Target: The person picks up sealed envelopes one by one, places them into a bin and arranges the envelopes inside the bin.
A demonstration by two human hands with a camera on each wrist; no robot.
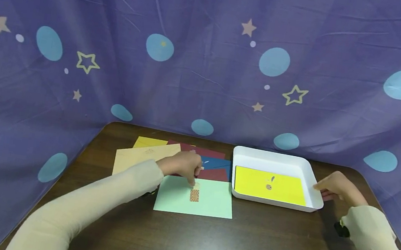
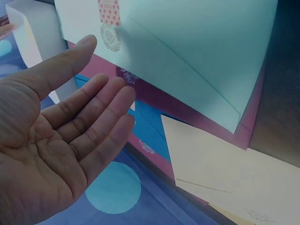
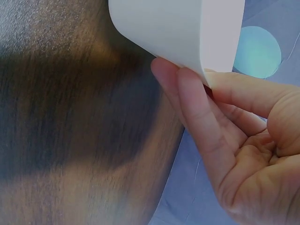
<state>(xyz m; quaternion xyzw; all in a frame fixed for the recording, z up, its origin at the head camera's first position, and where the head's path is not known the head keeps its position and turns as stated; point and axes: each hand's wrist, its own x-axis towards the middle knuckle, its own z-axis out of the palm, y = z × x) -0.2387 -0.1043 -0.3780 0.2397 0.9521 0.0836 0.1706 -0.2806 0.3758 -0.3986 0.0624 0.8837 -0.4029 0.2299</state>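
Pinched by the right hand (image 1: 340, 189) at its right wall, the white tray (image 1: 275, 162) is apparently steadied; nothing is gripped by the left hand (image 1: 181, 165), held thumb apart above the mint envelope (image 1: 174, 195). In the tray a yellow envelope (image 1: 251, 182) is contained; towards the table's (image 1: 170, 239) far edge, other envelopes (image 1: 135, 158) are overlapped, perhaps to save room

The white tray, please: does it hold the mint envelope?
No, the mint envelope lies beside the white tray, which holds a yellow envelope.
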